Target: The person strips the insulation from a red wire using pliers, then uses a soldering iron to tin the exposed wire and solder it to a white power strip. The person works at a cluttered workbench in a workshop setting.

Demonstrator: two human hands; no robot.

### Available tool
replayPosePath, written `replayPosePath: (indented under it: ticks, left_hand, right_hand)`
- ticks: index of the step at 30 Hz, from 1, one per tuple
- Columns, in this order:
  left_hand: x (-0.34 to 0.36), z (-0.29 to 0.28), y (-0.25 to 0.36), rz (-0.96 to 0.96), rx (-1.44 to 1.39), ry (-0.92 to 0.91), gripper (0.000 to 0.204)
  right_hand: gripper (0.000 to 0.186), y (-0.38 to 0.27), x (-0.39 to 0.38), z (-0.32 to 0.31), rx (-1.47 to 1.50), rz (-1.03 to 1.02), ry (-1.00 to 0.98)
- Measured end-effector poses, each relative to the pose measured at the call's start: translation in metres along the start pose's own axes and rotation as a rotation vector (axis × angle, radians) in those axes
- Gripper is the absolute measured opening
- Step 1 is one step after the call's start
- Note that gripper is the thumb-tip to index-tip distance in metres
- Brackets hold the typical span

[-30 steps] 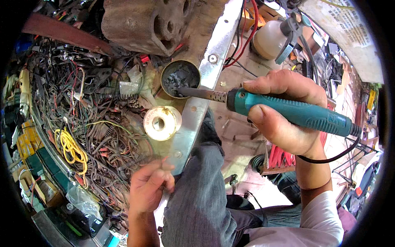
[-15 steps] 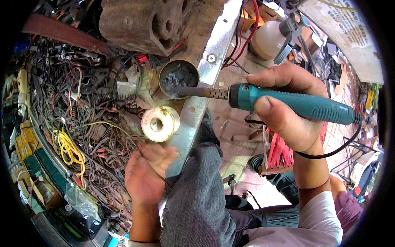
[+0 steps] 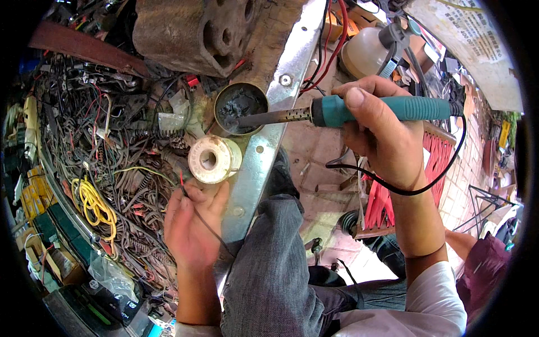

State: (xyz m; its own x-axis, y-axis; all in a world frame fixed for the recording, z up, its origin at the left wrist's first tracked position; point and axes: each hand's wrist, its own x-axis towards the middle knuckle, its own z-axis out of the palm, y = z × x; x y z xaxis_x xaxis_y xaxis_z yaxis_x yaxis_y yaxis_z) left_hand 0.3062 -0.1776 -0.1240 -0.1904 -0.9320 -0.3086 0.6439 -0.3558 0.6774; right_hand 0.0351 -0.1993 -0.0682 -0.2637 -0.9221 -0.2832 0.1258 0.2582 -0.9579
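My right hand is closed around the teal handle of a soldering iron, thumb on top. The iron lies nearly level, and its dark tip reaches into a round tin with dark, lumpy contents. My left hand, somewhat blurred, pinches a thin dark wire with a red end sticking up past the fingers. Just beyond those fingers, a white spool stands against the near side of the tin. Its winding cannot be made out clearly.
A heavy rusty metal block sits behind the tin. Metal edging runs along the bench beside my knee. Tangled wires cover the left side. A white spray bottle and a crate of red strips stand right.
My right hand has shifted its grip, and the iron's handle end has risen and moved left. The left hand has moved slightly up and left, bringing the wire's red end into clearer view.
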Motion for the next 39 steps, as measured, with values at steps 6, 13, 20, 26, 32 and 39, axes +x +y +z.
replayPosePath:
  ticks: [6,13,20,26,32,39]
  left_hand:
    - [0.004,-0.007,0.002,0.028,-0.015,-0.014,0.017]
    - [-0.016,0.011,0.013,0.372,0.681,0.076,0.012]
    - [0.013,0.042,0.001,0.524,1.337,-0.125,0.02]
    - [0.025,0.032,-0.001,0.52,1.166,-0.143,0.018]
    - [0.03,0.032,0.017,0.549,1.187,-0.169,0.022]
    - [-0.004,0.066,0.031,0.296,1.172,-0.378,0.02]
  right_hand:
    - [0.032,0.002,-0.001,-0.015,-0.138,-0.269,-0.234]
    - [0.033,0.002,-0.004,-0.035,-0.234,-0.477,-0.311]
    - [0.036,0.033,-0.019,-0.043,0.442,-0.063,0.046]
    - [0.031,0.047,-0.026,-0.056,0.76,0.207,0.103]
    - [0.024,0.054,-0.03,-0.061,0.864,0.281,0.063]
    - [0.028,0.049,-0.037,-0.059,0.866,0.258,0.082]
